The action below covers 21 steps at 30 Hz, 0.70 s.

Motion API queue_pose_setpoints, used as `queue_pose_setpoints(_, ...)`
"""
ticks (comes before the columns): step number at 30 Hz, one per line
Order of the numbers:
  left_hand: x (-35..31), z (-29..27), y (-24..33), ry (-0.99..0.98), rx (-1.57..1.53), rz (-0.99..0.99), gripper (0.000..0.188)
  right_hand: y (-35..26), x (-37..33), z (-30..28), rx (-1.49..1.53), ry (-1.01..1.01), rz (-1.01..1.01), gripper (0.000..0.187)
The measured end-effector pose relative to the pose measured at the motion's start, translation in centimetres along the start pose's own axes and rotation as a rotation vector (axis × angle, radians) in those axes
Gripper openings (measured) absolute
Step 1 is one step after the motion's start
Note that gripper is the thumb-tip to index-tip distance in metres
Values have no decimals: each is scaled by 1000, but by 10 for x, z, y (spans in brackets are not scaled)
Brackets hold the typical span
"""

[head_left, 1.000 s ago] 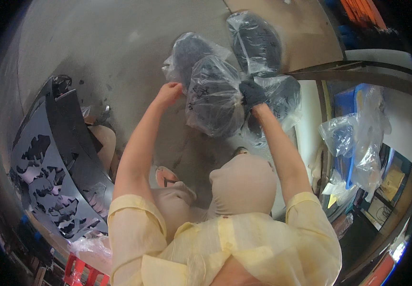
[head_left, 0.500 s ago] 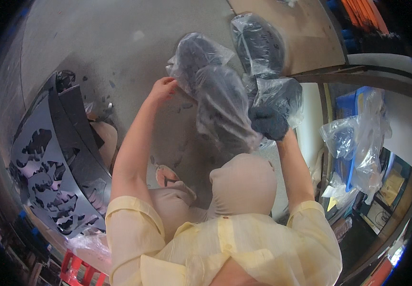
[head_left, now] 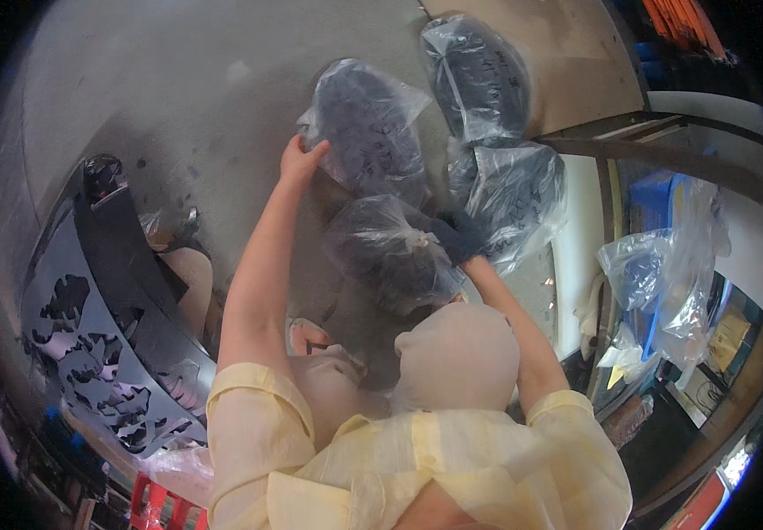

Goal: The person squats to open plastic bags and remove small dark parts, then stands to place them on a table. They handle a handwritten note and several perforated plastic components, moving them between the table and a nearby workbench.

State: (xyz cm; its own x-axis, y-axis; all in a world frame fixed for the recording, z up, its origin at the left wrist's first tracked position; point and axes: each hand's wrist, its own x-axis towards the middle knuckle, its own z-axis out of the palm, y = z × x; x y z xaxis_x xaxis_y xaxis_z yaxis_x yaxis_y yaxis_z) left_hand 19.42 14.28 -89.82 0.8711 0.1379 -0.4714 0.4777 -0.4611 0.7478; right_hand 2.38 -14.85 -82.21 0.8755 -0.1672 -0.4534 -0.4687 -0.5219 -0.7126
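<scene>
My bare left hand [head_left: 302,160] is at the left edge of a clear plastic bag [head_left: 368,132] holding a dark rounded thing with handwriting on it. Its thumb and fingers are apart at the bag's edge. My right hand [head_left: 458,237], in a dark glove, grips a second clear bag [head_left: 390,256] beside its gathered neck; the glove's fingertips partly blend into the dark contents. This nearer bag also has something dark inside and lies just in front of my knees. To the right of the glove lies another filled bag [head_left: 518,199], with one more bagged dark thing [head_left: 478,79] beyond it.
A curved dark panel with ragged cut-outs [head_left: 90,327] stands at the left. Brown board [head_left: 567,66] lies at the far right. On the right, a metal frame [head_left: 664,152] borders shelving with a blue crate [head_left: 655,208] and loose plastic. A red plastic stool [head_left: 165,503] is at lower left.
The nearer bag has come toward me and turned, uncovering the bag behind it. My right hand has moved left with its neck. My left hand has shifted slightly left, its fingers spreading.
</scene>
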Motion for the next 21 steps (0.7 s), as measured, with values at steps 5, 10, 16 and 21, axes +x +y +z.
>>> queue_pose_setpoints(5, -2, 4, 15, -246, -298, -274, 52, -25, 72, 7, -130, 78, 29, 48)
queue_pose_setpoints(10, -11, 2, 39, -334, -497, -262, 33, -26, 115, 43, -378, 162, -5, 50)
queue_pose_setpoints(16, -8, -11, 58, -277, -1088, -285, 31, -43, 132, 31, -263, -207, -46, 30)
queue_pose_setpoints(21, -25, -60, 107, -289, -1600, -215, 34, -108, 103, 13, 537, -218, 263, 16)
